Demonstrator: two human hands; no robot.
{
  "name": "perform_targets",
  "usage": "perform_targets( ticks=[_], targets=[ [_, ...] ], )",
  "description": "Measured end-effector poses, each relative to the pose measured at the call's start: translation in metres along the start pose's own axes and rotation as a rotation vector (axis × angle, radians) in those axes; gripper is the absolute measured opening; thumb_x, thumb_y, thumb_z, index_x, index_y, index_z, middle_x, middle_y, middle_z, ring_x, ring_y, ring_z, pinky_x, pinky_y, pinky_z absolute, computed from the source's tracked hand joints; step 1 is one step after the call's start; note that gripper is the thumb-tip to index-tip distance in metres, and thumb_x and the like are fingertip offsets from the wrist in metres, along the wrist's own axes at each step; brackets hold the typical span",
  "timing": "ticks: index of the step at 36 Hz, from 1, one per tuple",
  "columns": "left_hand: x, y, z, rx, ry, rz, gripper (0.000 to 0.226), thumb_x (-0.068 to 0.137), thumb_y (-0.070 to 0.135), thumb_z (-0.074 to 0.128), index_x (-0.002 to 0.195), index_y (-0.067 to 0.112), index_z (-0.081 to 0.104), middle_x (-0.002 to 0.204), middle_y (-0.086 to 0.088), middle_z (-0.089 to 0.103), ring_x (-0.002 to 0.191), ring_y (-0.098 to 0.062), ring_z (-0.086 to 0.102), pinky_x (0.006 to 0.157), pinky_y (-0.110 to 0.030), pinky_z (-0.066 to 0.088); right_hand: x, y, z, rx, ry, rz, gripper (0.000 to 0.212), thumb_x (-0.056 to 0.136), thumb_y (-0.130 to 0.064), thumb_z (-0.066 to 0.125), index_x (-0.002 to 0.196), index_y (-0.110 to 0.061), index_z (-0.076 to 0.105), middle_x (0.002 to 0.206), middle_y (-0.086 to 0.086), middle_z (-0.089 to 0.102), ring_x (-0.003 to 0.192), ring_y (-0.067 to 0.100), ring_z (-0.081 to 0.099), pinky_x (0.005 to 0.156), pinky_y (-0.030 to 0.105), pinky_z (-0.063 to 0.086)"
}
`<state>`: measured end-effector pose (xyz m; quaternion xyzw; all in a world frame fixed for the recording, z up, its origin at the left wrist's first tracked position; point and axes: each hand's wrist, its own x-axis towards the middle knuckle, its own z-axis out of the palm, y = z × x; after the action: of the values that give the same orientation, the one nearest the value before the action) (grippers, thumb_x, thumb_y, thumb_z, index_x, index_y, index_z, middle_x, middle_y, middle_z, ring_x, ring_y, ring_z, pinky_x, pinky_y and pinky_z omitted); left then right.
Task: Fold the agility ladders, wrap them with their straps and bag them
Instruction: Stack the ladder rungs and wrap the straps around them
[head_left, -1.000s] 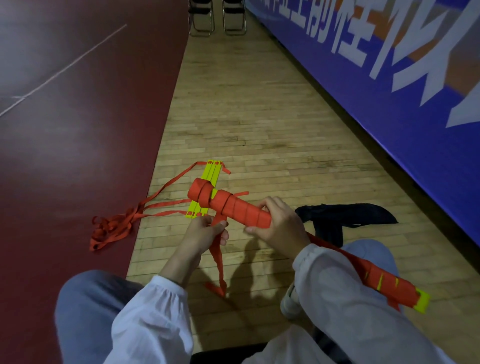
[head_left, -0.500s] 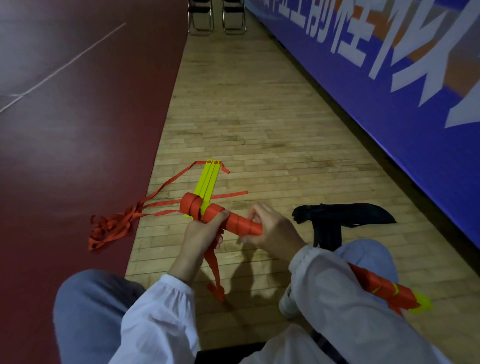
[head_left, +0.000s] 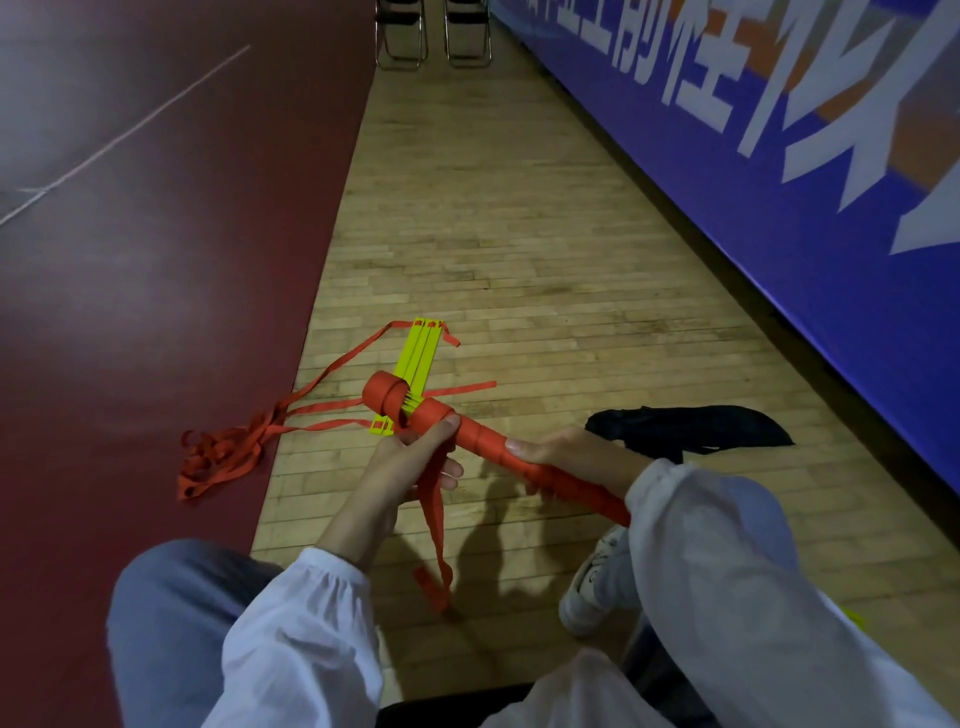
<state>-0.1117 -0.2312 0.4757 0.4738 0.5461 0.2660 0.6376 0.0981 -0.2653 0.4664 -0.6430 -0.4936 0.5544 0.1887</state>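
Note:
I hold a folded agility ladder bundle (head_left: 483, 441), wound tightly in orange strap, slanting from upper left to lower right above the floor. My left hand (head_left: 410, 462) grips its far end near the strap loop, and the loose strap tail (head_left: 434, 540) hangs down from there. My right hand (head_left: 571, 457) clasps the bundle's middle; its lower part is hidden behind my right sleeve. A second ladder (head_left: 415, 364), yellow rungs stacked flat, lies on the wooden floor beyond, its orange straps (head_left: 223, 457) tangled to the left. A black bag (head_left: 691, 426) lies to the right.
A dark red mat (head_left: 156, 312) covers the floor on the left. A blue banner wall (head_left: 779, 182) runs along the right. Two folding chairs (head_left: 431, 31) stand at the far end. My knees and a white shoe (head_left: 597, 582) are below.
My left hand moved up from the hanging strap onto the bundle's far end. My right hand slid lower along the bundle, which swung toward me, its yellow tip now hidden by my sleeve.

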Motion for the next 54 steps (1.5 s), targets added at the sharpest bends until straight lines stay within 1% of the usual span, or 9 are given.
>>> perform_targets(
  ticks=[5, 10, 16, 23, 28, 34, 38, 48, 54],
  targets=[
    [0.002, -0.004, -0.002, -0.031, -0.034, -0.042, 0.042, 0.088, 0.044, 0.060, 0.102, 0.005, 0.065, 0.080, -0.011, 0.071, 0.060, -0.016, 0.065, 0.073, -0.031, 0.047, -0.002, 0.002, 0.006, -0.049, 0.130, -0.111, 0.050, 0.086, -0.049, 0.063, 0.091, -0.001, 0.072, 0.074, 0.004, 0.068, 0.058, 0.008, 0.060, 0.057, 0.016, 0.047],
    [0.001, -0.004, 0.002, -0.139, -0.022, -0.071, 0.038, 0.089, 0.038, 0.061, 0.104, 0.004, 0.065, 0.093, -0.015, 0.073, 0.066, -0.018, 0.070, 0.075, -0.031, 0.050, 0.000, 0.005, 0.015, -0.141, 0.300, -0.137, 0.042, 0.074, -0.056, 0.072, 0.090, -0.018, 0.074, 0.089, 0.002, 0.072, 0.081, 0.014, 0.066, 0.075, 0.028, 0.050],
    [0.002, -0.004, 0.003, -0.286, 0.029, -0.091, 0.029, 0.089, 0.024, 0.064, 0.106, 0.000, 0.061, 0.075, -0.012, 0.071, 0.059, -0.017, 0.071, 0.067, -0.028, 0.051, -0.005, -0.001, 0.027, -0.255, 0.388, -0.198, 0.041, 0.072, -0.054, 0.075, 0.099, -0.024, 0.065, 0.087, -0.007, 0.065, 0.079, 0.010, 0.063, 0.070, 0.023, 0.049],
    [0.002, -0.004, -0.006, -0.253, -0.089, -0.102, 0.024, 0.091, 0.020, 0.060, 0.111, 0.007, 0.060, 0.097, -0.018, 0.071, 0.070, -0.018, 0.073, 0.072, -0.028, 0.049, -0.007, -0.002, 0.018, -0.199, 0.302, -0.167, 0.027, 0.085, -0.046, 0.065, 0.100, -0.024, 0.068, 0.098, -0.004, 0.068, 0.091, 0.013, 0.064, 0.081, 0.027, 0.049],
    [0.001, -0.005, -0.007, -0.218, -0.117, -0.133, 0.019, 0.090, 0.027, 0.061, 0.104, 0.015, 0.058, 0.092, -0.005, 0.072, 0.074, -0.016, 0.073, 0.067, -0.027, 0.041, -0.004, 0.001, 0.017, -0.169, 0.327, -0.170, 0.026, 0.080, -0.041, 0.074, 0.100, -0.025, 0.070, 0.098, -0.003, 0.070, 0.090, 0.012, 0.067, 0.083, 0.029, 0.054],
    [0.002, -0.001, -0.006, -0.209, -0.074, -0.189, 0.049, 0.085, 0.061, 0.052, 0.111, 0.021, 0.061, 0.101, -0.002, 0.069, 0.070, -0.015, 0.071, 0.067, -0.027, 0.043, -0.005, 0.001, 0.023, -0.223, 0.417, -0.249, 0.033, 0.074, -0.034, 0.080, 0.103, -0.020, 0.070, 0.098, -0.002, 0.069, 0.091, 0.013, 0.066, 0.085, 0.031, 0.054],
    [0.005, -0.001, -0.006, -0.239, -0.055, -0.211, 0.056, 0.080, 0.070, 0.050, 0.105, 0.021, 0.060, 0.106, -0.005, 0.068, 0.071, -0.017, 0.071, 0.060, -0.025, 0.041, -0.004, 0.003, 0.027, -0.297, 0.476, -0.328, 0.036, 0.070, -0.031, 0.083, 0.101, -0.019, 0.070, 0.096, -0.004, 0.065, 0.090, 0.014, 0.063, 0.082, 0.033, 0.053],
    [0.008, -0.003, -0.003, -0.281, 0.006, -0.169, 0.037, 0.083, 0.051, 0.062, 0.095, 0.017, 0.060, 0.083, -0.003, 0.069, 0.059, -0.013, 0.069, 0.068, -0.028, 0.043, 0.000, 0.003, 0.031, -0.433, 0.537, -0.517, 0.038, 0.063, -0.027, 0.086, 0.089, -0.021, 0.058, 0.084, -0.013, 0.052, 0.078, 0.009, 0.051, 0.068, 0.026, 0.044],
    [0.008, -0.003, -0.006, -0.270, -0.019, -0.105, 0.034, 0.085, 0.042, 0.062, 0.105, 0.015, 0.057, 0.088, -0.010, 0.066, 0.062, -0.015, 0.070, 0.070, -0.028, 0.044, -0.007, -0.004, 0.013, -0.249, 0.330, -0.286, 0.027, 0.080, -0.052, 0.068, 0.084, -0.026, 0.061, 0.076, -0.012, 0.053, 0.072, 0.008, 0.052, 0.072, 0.028, 0.046]
  ],
)
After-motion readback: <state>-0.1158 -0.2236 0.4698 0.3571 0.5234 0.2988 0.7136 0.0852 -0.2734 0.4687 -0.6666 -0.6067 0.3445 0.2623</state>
